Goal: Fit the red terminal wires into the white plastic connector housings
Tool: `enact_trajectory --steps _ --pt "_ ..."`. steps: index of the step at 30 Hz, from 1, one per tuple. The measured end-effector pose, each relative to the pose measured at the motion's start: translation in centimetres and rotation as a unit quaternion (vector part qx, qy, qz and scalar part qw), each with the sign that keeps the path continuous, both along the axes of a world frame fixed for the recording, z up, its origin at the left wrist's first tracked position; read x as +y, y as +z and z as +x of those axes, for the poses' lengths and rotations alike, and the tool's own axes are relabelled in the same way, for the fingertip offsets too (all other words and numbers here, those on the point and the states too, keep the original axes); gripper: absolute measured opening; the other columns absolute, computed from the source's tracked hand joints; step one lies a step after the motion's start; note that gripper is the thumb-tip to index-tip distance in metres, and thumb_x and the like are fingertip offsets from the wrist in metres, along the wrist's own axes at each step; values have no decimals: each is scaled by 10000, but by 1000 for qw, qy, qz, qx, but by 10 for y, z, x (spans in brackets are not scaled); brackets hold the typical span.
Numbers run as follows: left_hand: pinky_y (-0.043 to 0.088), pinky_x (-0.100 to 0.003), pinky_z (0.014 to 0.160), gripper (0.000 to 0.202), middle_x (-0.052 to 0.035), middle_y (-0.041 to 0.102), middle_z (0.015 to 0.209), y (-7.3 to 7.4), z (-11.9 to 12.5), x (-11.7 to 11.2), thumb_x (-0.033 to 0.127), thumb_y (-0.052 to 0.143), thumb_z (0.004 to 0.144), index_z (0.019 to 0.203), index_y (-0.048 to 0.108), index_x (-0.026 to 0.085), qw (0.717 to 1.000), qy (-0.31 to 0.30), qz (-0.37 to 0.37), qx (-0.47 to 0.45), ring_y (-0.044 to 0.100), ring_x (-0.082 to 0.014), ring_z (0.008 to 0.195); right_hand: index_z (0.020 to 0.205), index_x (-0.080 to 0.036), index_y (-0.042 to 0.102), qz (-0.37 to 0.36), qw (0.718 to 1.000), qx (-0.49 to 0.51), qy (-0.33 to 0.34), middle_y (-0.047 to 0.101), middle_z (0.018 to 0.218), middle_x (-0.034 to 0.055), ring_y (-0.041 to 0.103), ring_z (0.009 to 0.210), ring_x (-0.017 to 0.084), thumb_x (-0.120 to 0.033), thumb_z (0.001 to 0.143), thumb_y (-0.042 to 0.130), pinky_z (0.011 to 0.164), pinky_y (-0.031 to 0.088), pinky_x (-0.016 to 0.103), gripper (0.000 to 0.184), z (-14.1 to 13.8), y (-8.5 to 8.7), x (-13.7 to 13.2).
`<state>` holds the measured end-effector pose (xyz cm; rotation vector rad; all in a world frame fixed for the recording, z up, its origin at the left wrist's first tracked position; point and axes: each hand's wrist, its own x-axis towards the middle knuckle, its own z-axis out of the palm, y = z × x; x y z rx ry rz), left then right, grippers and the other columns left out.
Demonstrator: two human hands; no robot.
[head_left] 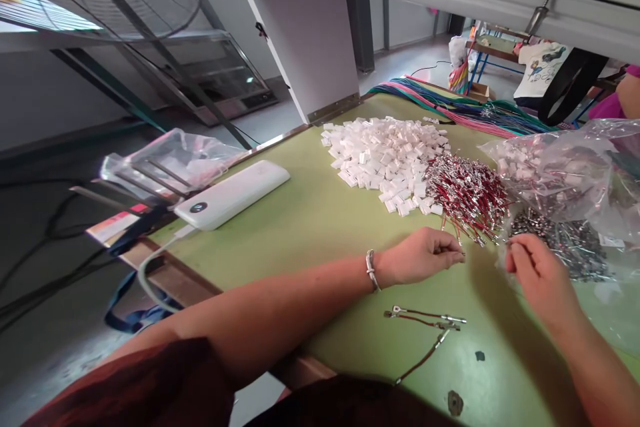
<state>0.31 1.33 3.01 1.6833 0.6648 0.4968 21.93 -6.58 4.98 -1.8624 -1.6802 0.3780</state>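
Note:
My left hand (425, 257) is closed in a pinch over the green table, just in front of a heap of short red wires (467, 197) with metal terminals on their ends. A tiny tip shows at its fingertips, too small to name. My right hand (540, 273) is also pinched, beside a pile of small dark metal parts (563, 240) on clear plastic. What its fingers hold, if anything, is hidden. Behind the red wires lies a heap of white plastic connector housings (387, 157). Nearer my body, several red wires with metal ends (425, 317) lie on the tabletop.
A white power bank (235, 193) with a cable rests at the left table edge, near a clear plastic bag (175, 157). Another clear bag (565, 160) bulges at the right. Long coloured cables (450, 103) cross the far end. Another person's arm (627, 97) shows far right.

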Motion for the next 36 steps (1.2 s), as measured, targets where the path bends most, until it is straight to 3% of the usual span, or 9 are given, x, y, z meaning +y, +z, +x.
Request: enact_trajectory --steps 4,8,16,20,23,26,32,34,36 --pt "388 -222 573 173 27 542 630 -1 1 -2 287 556 806 763 643 143 1000 -6 -5 1 437 -82 583 809 -220 547 -1 992 115 60 555 616 -27 518 500 112 -371 913 437 491 423 224 214 -43 -6 -11" --pt "400 -220 578 182 22 564 628 -1 0 -2 295 556 810 780 660 149 1000 -10 -18 -2 469 -87 594 852 -208 567 -12 971 235 45 559 634 -36 498 403 81 -419 913 462 411 431 210 243 -52 -12 -13" --pt "401 -199 540 184 28 562 603 -4 1 -4 280 550 843 776 651 143 1000 -9 2 16 476 -75 550 864 -202 618 -11 974 217 60 613 639 -24 589 471 104 -368 878 533 503 511 228 187 -44 -15 -12" --pt "437 -209 585 211 -2 612 664 -9 -4 -3 251 498 901 783 639 147 973 -14 227 40 531 -92 605 806 -211 617 -27 984 155 77 551 529 -54 545 414 99 -354 874 518 462 458 212 187 -43 -15 -14" --pt "452 -241 616 229 -35 635 716 -13 -8 -6 166 427 920 846 642 144 883 -59 462 66 563 -124 657 730 -213 582 -78 977 184 69 551 543 -49 499 375 90 -416 864 522 409 417 213 251 -47 -15 -18" --pt "444 -248 581 233 -42 636 720 -14 -7 -10 103 409 899 860 636 136 828 -83 544 109 559 -134 643 698 -217 547 -114 962 245 34 520 507 -52 467 370 97 -519 839 529 375 396 216 334 -51 -19 -20" --pt "468 -266 725 197 -37 669 754 12 -17 18 272 540 911 811 681 176 907 -104 401 75 590 -142 746 733 -208 590 -120 977 155 78 595 565 -19 520 460 117 -392 870 500 458 419 232 246 -49 -19 -16" --pt "461 -271 752 205 -55 680 846 20 -27 34 225 498 922 870 689 173 924 -60 364 99 592 -143 784 729 -214 623 -91 982 77 145 637 620 -8 571 557 132 -317 878 489 552 446 249 224 -47 -15 -17" --pt "451 -265 742 221 -40 676 869 22 -36 45 134 487 887 923 695 200 922 -101 349 133 586 -140 779 734 -222 654 -57 982 22 180 663 667 3 589 615 143 -318 890 479 599 452 262 253 -41 -11 -18"
